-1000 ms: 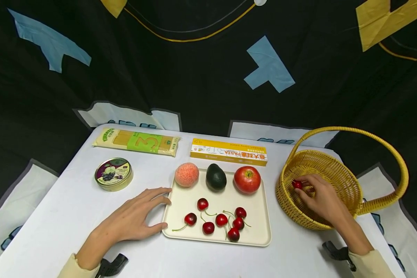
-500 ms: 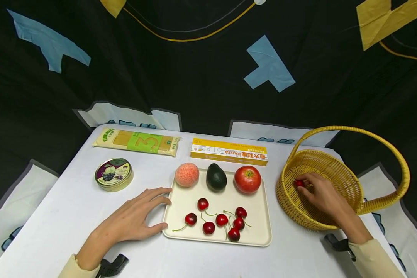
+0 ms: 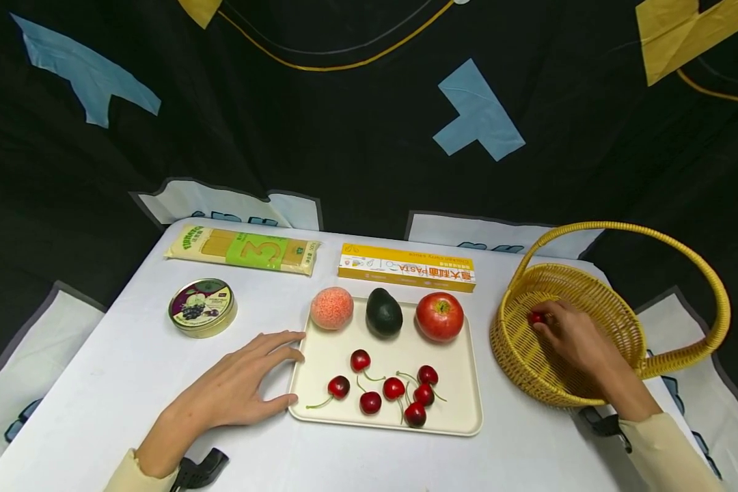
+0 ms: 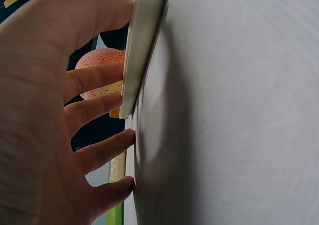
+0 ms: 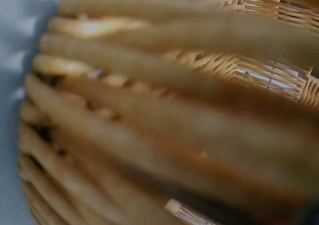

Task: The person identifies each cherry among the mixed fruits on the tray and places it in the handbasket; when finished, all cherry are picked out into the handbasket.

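Observation:
My right hand (image 3: 575,336) is down inside the yellow wicker basket (image 3: 510,362), pinching a red cherry (image 3: 536,318) at its fingertips. In the right wrist view, blurred basket weave (image 5: 149,120) fills the picture and hides that hand. My left hand (image 3: 240,383) lies with spread fingers at the left edge of the cream tray (image 3: 326,425). In the left wrist view, the thumb and two fingertips of the left hand (image 4: 65,110) touch the tray's rim (image 4: 142,50). Several stemmed cherries (image 3: 393,389) lie on the tray's near half.
Along the tray's far side sit a peach (image 3: 331,308), an avocado (image 3: 384,313) and an apple (image 3: 439,317). A pasta box (image 3: 406,267) and a noodle packet (image 3: 242,250) lie behind. At left stands a round tin (image 3: 202,307). The basket's tall handle (image 3: 682,256) arches rightward.
Inside the basket, my right hand has shifted slightly right and toward the far side with the cherry. My left hand stays at the tray's edge.

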`<state>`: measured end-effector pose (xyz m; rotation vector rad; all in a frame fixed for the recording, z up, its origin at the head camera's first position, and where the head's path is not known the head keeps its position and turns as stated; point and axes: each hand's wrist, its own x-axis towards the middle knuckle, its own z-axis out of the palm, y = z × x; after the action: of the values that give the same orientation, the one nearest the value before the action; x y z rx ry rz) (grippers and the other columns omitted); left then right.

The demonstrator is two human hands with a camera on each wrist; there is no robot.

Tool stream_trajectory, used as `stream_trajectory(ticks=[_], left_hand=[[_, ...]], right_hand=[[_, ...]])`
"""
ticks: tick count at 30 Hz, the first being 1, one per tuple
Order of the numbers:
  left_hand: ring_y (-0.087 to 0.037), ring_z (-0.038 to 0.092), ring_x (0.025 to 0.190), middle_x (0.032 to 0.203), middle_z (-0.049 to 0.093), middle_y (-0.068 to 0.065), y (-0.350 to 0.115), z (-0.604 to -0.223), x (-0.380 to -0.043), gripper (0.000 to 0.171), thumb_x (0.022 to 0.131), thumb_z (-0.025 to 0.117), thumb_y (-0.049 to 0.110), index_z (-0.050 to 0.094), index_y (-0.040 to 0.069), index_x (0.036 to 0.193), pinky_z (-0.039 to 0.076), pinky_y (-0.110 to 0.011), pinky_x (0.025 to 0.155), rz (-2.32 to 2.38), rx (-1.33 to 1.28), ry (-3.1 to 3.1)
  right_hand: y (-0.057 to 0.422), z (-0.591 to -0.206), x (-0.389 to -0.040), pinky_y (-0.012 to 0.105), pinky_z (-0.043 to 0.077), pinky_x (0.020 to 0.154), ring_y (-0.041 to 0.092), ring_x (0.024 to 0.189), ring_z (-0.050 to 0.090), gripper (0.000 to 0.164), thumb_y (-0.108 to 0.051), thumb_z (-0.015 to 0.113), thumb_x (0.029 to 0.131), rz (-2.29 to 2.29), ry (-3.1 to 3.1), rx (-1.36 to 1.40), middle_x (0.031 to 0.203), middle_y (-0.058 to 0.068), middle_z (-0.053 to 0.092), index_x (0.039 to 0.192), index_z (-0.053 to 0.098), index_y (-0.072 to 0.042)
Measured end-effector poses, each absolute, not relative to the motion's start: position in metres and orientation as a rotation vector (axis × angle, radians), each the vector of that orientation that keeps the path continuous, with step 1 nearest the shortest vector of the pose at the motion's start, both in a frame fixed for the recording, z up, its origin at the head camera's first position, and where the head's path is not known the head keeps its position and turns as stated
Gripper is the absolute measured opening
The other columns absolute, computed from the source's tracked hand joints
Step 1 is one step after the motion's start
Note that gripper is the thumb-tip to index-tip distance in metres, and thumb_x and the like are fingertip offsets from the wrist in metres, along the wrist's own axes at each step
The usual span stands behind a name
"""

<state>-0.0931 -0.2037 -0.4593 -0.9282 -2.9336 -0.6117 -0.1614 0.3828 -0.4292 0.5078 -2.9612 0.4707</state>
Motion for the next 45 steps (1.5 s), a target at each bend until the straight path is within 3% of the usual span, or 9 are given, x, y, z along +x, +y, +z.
stream_trajectory(ticks=[8,15,26,30,36,45], left_hand=[[-0.026,0.051,0.148,0.162,0.052,0.003,-0.204,-0.459,-0.093,0.05,0.086,0.087,0.047,0.069,0.027,0.128,0.042,-0.058,0.125,-0.618,-0.939,-2.918],[-0.025,0.051,0.148,0.162,0.052,0.003,-0.204,-0.459,-0.093,0.049,0.086,0.087,0.046,0.069,0.027,0.127,0.042,-0.057,0.125,-0.624,-0.937,-2.923],[-0.024,0.052,0.147,0.162,0.053,0.003,-0.203,-0.459,-0.093,0.049,0.086,0.087,0.046,0.07,0.026,0.127,0.042,-0.056,0.124,-0.599,-0.947,-2.903],[-0.023,0.053,0.146,0.161,0.053,0.004,-0.204,-0.459,-0.093,0.049,0.085,0.087,0.048,0.07,0.026,0.127,0.044,-0.052,0.123,-0.566,-0.949,-2.891],[-0.024,0.053,0.146,0.161,0.053,0.004,-0.205,-0.459,-0.093,0.05,0.085,0.087,0.049,0.071,0.027,0.127,0.046,-0.051,0.121,-0.552,-0.933,-2.9],[-0.024,0.052,0.147,0.162,0.053,0.004,-0.204,-0.46,-0.093,0.05,0.086,0.087,0.049,0.07,0.028,0.128,0.045,-0.052,0.123,-0.561,-0.933,-2.909]], right_hand=[[0.386,-0.428,-0.163,0.058,0.065,0.081,0.036,0.097,0.069,0.032,-0.01,0.077,0.1,0.473,-2.979,0.473,0.115,0.025,0.067,0.128,0.066,0.004],[0.386,-0.428,-0.162,0.062,0.065,0.085,0.04,0.1,0.069,0.041,-0.013,0.078,0.1,0.471,-3.01,0.427,0.127,0.031,0.063,0.133,0.063,0.005],[0.377,-0.42,-0.152,0.063,0.064,0.085,0.045,0.103,0.07,0.046,-0.016,0.079,0.099,0.405,-2.993,0.372,0.13,0.032,0.063,0.138,0.062,0.003],[0.365,-0.414,-0.144,0.064,0.064,0.084,0.045,0.102,0.07,0.043,-0.018,0.081,0.098,0.39,-2.921,0.351,0.127,0.029,0.066,0.133,0.065,0.001],[0.343,-0.407,-0.135,0.054,0.065,0.065,0.037,0.087,0.071,0.039,-0.012,0.086,0.092,0.393,-2.756,0.42,0.117,0.022,0.069,0.127,0.071,-0.005],[0.306,-0.398,-0.123,0.051,0.065,0.071,0.03,0.09,0.072,0.034,-0.011,0.084,0.092,0.474,-2.665,0.477,0.115,0.013,0.072,0.125,0.074,-0.009]])
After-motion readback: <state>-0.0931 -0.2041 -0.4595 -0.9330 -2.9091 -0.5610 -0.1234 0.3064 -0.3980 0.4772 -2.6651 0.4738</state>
